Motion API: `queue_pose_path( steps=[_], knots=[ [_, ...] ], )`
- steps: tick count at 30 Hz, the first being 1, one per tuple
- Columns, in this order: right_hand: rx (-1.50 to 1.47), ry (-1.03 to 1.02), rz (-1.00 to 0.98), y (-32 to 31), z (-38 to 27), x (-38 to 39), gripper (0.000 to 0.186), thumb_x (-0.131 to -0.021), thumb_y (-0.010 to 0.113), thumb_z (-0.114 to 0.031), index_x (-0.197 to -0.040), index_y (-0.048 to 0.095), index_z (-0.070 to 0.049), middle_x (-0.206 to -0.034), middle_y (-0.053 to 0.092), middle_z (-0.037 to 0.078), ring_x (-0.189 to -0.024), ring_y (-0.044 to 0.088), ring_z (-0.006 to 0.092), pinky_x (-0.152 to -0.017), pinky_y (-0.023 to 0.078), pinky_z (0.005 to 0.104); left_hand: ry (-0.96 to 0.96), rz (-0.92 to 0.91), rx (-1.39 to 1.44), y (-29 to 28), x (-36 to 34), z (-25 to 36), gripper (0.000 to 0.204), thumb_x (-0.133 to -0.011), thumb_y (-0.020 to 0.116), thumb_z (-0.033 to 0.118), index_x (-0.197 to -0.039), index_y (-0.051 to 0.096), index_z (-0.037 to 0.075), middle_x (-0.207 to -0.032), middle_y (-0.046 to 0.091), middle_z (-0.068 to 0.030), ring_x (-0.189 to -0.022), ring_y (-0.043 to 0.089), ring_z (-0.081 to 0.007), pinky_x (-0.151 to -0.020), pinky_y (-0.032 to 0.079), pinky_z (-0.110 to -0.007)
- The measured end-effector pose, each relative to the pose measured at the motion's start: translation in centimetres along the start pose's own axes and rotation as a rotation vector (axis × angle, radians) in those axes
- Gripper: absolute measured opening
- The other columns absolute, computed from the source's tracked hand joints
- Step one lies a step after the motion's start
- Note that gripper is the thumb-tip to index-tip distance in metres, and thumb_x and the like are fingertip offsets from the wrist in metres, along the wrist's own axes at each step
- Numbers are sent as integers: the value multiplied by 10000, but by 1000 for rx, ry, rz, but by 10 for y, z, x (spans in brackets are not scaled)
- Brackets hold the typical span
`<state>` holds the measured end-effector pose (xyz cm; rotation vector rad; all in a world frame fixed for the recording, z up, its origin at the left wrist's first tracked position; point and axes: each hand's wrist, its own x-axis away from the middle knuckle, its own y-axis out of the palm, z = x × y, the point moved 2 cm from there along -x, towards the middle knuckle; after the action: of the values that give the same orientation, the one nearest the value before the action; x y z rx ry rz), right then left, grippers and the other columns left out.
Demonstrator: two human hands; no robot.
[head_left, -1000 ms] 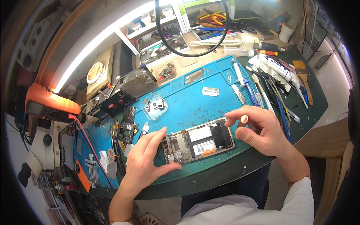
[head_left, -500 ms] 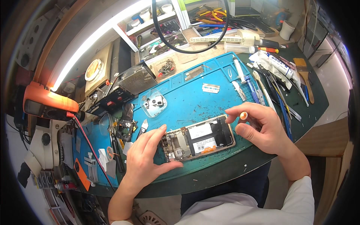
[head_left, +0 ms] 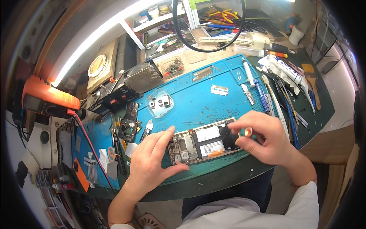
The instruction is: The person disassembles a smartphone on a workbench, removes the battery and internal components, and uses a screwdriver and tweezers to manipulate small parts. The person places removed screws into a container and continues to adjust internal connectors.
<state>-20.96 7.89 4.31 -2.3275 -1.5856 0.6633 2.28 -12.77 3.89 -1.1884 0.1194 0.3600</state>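
Bracketing the left end of the opened phone (head_left: 209, 134), the left hand (head_left: 150, 158) sets its thumb by the near long edge and its fingers at the far corner; whether it grips or merely rests, I cannot tell. The right hand (head_left: 264, 135) clasps a slim tool (head_left: 248, 131) with a copper-coloured end, its fingertips at the phone's right end. Between both hands the phone's long axis runs left to right, slanting slightly away rightward, neither hand clearly nearer. Beyond, on the blue mat (head_left: 190, 105), lies a razor blade (head_left: 219, 89).
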Motion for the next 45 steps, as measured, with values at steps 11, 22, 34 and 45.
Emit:
queue_pose_path(
  steps=[11, 22, 34, 45],
  knots=[
    [686, -395, -299, 63, -26, -7, 533, -968, 752, -415, -1362, 706, -59, -695, 577, -8, -540, 613, 145, -467, 463, 300, -8, 0, 24, 1, 0, -1, 1016, -638, 989, 357, -1497, 567, 17, -1253, 690, -144, -1142, 670, -343, -960, 549, -443],
    [704, -365, -315, 73, -17, -6, 599, -958, 757, -473, -1392, 695, -65, -657, 587, -6, -509, 613, 143, -464, 481, 304, -5, -16, 54, 5, 3, -5, 1017, -666, 975, 365, -1527, 547, 35, -1306, 665, -130, -1186, 644, -339, -1010, 511, -463],
    [668, -354, -319, 74, -20, -11, 534, -956, 759, -404, -1341, 707, -39, -645, 615, -8, -509, 634, 148, -462, 498, 300, -47, 2, 158, -3, 13, -9, 928, -697, 977, 280, -1497, 574, 37, -1344, 630, -161, -1202, 635, -351, -1033, 519, -445],
    [679, -321, -351, 73, -25, -12, 555, -943, 772, -399, -1347, 700, -25, -651, 622, 7, -493, 633, 167, -459, 505, 309, -40, -121, -3, 0, 25, -2, 870, -723, 944, 361, -1487, 626, 91, -1268, 532, -119, -1173, 542, -323, -1025, 459, -447]
  ],
)
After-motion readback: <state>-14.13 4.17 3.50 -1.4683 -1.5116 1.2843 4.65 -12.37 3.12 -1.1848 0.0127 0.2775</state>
